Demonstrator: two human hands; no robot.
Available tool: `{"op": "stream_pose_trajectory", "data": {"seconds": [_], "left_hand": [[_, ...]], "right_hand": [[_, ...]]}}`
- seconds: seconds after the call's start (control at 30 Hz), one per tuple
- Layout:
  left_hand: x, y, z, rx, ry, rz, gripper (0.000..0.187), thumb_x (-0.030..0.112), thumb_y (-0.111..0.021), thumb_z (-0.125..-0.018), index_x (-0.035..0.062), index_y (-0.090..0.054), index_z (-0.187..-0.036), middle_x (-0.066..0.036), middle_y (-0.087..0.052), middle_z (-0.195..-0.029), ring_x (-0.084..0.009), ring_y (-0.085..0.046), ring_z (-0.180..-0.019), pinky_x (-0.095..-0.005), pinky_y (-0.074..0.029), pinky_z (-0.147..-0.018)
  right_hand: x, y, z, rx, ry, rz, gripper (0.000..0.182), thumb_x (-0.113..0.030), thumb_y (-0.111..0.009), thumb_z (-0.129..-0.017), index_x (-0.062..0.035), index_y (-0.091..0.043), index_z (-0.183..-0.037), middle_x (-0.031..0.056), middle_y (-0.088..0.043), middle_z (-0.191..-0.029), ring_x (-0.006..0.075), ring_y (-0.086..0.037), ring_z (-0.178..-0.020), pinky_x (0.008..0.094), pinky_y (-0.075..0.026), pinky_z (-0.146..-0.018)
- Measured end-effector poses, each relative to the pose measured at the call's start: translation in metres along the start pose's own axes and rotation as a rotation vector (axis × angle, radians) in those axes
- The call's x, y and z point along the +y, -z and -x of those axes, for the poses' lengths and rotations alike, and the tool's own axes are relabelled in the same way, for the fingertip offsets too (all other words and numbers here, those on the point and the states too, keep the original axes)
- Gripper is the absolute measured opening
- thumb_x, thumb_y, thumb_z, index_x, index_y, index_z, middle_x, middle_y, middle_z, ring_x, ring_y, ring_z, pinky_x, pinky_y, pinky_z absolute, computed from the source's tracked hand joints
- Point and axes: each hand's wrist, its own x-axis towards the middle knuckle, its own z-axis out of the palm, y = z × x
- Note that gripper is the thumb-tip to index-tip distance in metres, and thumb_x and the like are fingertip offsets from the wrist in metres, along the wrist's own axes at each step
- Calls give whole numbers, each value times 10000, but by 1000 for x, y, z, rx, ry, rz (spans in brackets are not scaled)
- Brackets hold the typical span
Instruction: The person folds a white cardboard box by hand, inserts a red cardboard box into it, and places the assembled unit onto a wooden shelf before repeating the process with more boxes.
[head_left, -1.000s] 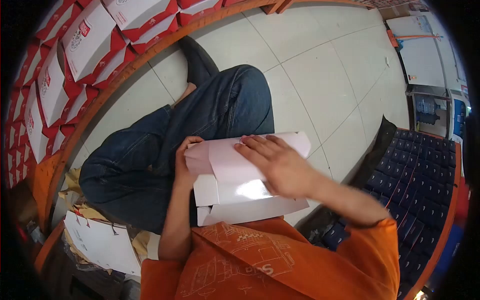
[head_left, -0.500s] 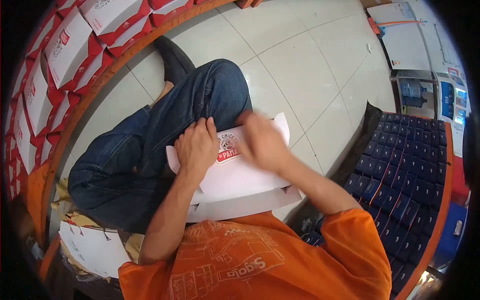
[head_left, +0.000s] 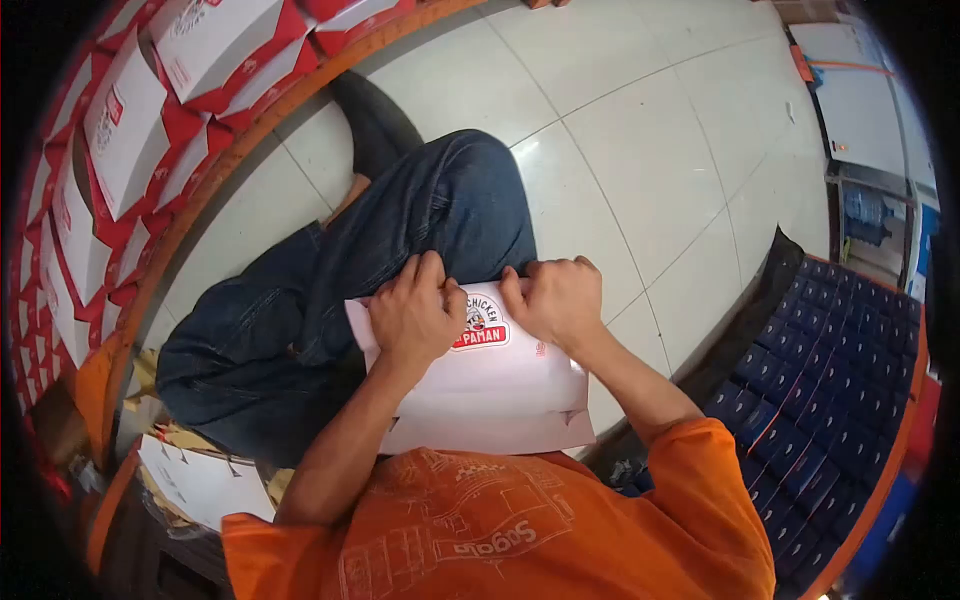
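A white cardboard food box (head_left: pixel 490 385) with a red chicken logo lies on my lap, lid side up. My left hand (head_left: pixel 418 312) presses on the far left part of the box, fingers curled over its far edge. On the far right corner sits my right hand (head_left: pixel 555 300), fingers also curled over the edge. Both hands grip the box. My blue jeans (head_left: pixel 400 240) and one dark shoe (head_left: pixel 375 115) show beyond it.
Rows of folded white and red boxes (head_left: pixel 130 130) fill a wooden-edged shelf at the left. A stack of flat box blanks (head_left: pixel 200 480) lies at lower left. Dark blue boxes (head_left: pixel 820 370) are packed at the right. White floor tiles (head_left: pixel 650 150) lie ahead.
The box was turned over, so its logo side now faces up. My right hand moved from the top of the lid to the far right corner. My left hand came on top.
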Motion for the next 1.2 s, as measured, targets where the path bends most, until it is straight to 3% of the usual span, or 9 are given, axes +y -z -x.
{"op": "stream_pose_trajectory", "data": {"seconds": [0.03, 0.1, 0.2, 0.43, 0.7, 0.87, 0.93, 1.13, 1.2], "left_hand": [[4, 20, -7, 10, -25, -1, 84, 162, -545, -840, 82, -552, -820, -138, -592, -780, -316, -639, -738, -439, -477, -671], [-10, 68, -27, -711, 157, 429, 440, 354, -638, -849, 15, -599, -1128, -142, -674, -1086, -246, -672, -963, -366, -507, -841], [-74, 102, -24, -703, -2, 1280, 793, 385, -690, -857, -36, -349, -1436, -135, -566, -1347, -215, -544, -1222, -306, -393, -1025], [-52, 99, -36, -342, -15, 638, 569, 89, -768, -785, -99, -535, -1270, -185, -604, -1269, -165, -628, -1032, -272, -490, -872], [-24, 114, -29, -538, -434, 295, 338, -39, -700, -710, -74, -580, -1024, -255, -662, -1005, -275, -683, -897, -332, -508, -804], [-7, 134, -5, -604, -382, 8, 524, -19, -724, -713, 17, -528, -1197, -219, -640, -1144, -366, -625, -1057, -394, -484, -914], [-1, 161, -8, -821, -775, 184, 461, 114, -671, -847, 33, -495, -1264, -207, -636, -1156, -397, -562, -1147, -464, -416, -1003], [35, 57, 13, -454, 68, -135, 419, 310, -542, -942, 23, -539, -1247, -239, -560, -1236, -368, -551, -1121, -482, -327, -1064], [32, 46, 23, -370, -18, -190, 424, 298, -562, -919, 21, -548, -1239, -237, -550, -1221, -360, -548, -1097, -481, -328, -1052]], "right_hand": [[0, 17, -6, -193, -78, -77, 382, -346, -586, -830, -37, -672, -625, 177, -630, -640, 310, -632, -619, 397, -482, -619], [26, 35, -19, -381, 81, -581, 532, -513, -538, -872, -2, -684, -881, 224, -653, -964, 302, -646, -927, 387, -486, -806], [65, 64, -8, -297, 551, -1287, 687, -531, -659, -839, -26, -529, -1287, 183, -616, -1191, 261, -594, -1153, 341, -448, -964], [55, 70, -22, -291, 84, -712, 397, -156, -798, -791, 39, -644, -1100, 109, -689, -872, 143, -639, -748, 285, -537, -705], [71, 45, 18, -203, 538, -507, 516, -7, -739, -740, -50, -604, -1236, 148, -666, -1167, 295, -650, -1040, 379, -529, -890], [69, 26, 50, 98, 754, -162, 482, -139, -694, -798, -119, -609, -1272, 123, -609, -1282, 308, -591, -1165, 455, -443, -1039], [68, 20, 61, 92, 757, -84, 468, -157, -645, -841, -131, -595, -1305, 138, -557, -1366, 302, -559, -1225, 477, -396, -1089], [67, 4, 79, 169, 737, -70, 454, -217, -658, -789, -139, -635, -1236, 162, -559, -1236, 340, -544, -1134, 507, -404, -1047], [70, -4, 82, 202, 762, -48, 453, -219, -657, -780, -145, -633, -1227, 158, -541, -1229, 341, -517, -1146, 516, -382, -1050]]}}
